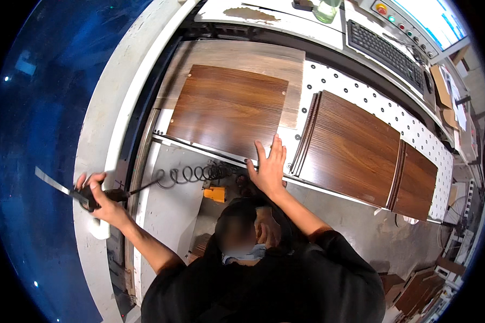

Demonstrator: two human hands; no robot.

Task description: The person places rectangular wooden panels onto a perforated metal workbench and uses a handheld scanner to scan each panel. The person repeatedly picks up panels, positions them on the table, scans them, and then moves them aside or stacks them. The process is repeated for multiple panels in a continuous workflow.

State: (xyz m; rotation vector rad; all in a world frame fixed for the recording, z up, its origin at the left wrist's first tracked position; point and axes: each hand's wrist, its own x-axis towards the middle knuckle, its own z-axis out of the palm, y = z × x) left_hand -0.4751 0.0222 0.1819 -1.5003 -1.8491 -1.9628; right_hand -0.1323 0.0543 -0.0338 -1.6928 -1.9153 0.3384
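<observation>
My left hand (109, 209) is closed around a black air blow gun (116, 195), held out to the left over the pale machine edge. The gun's flat metal nozzle (53, 181) points up and left, and a black coiled hose (191, 174) runs from its rear toward the table. My right hand (269, 171) is open with fingers spread at the near right corner of a dark brown wood-grain panel (231, 102); the fingertips appear to touch it. Small round holes show near the panel's edges. Beneath it lies a lighter greyish-brown board (253, 54).
Stacked brown panels (350, 151) and a smaller stack (416, 180) stand right on a white dotted table (355, 89). Behind are a keyboard (385, 54), a button panel (404, 27) and a screen (434, 19). A yellow box-like object (214, 194) sits below the table edge.
</observation>
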